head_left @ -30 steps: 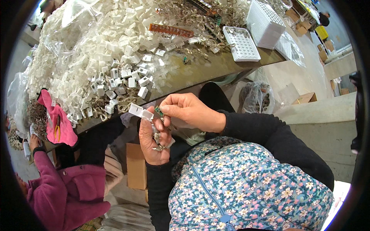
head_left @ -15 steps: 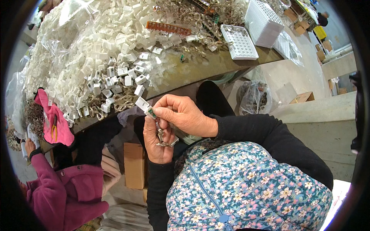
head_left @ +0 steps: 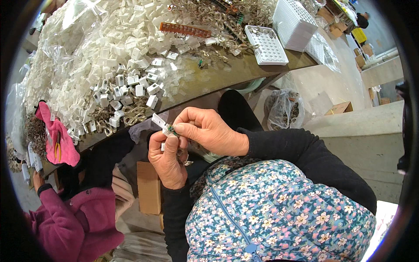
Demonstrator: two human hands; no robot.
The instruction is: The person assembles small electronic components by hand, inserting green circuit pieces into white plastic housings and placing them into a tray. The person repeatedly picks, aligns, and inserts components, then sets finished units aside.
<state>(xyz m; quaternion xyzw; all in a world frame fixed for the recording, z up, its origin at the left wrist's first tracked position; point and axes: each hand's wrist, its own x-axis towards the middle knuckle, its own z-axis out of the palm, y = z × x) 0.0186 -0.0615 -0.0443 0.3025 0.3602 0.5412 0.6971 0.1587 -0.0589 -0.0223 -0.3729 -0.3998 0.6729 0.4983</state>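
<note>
My two hands meet just off the table's near edge. My left hand [head_left: 168, 163] is closed around a small white plastic casing [head_left: 159, 120], which sticks up from its fingertips. Thumb and forefinger of my right hand [head_left: 212, 133] pinch a tiny green circuit board [head_left: 171, 129] at the casing's lower end; whether it sits inside cannot be made out. A second white piece [head_left: 163, 146] shows between my left fingers, and a metal clasp [head_left: 187, 163] hangs below that palm. On the table close by lie several white casings [head_left: 139, 90] with metal chains [head_left: 134, 114].
A large heap of white casings [head_left: 100, 43] covers the table's left. Farther right are an orange strip [head_left: 185, 30], a white tray [head_left: 265, 61] and stacked trays [head_left: 293, 26]. Yellow-handled pliers [head_left: 58, 147] lie on pink cloth [head_left: 70, 153]. A co-worker in a purple jacket [head_left: 83, 222] sits left.
My left fingers have curled up higher around the casing, and the second white piece has shifted up among them. The casing has tilted slightly. My right hand keeps its pinch.
</note>
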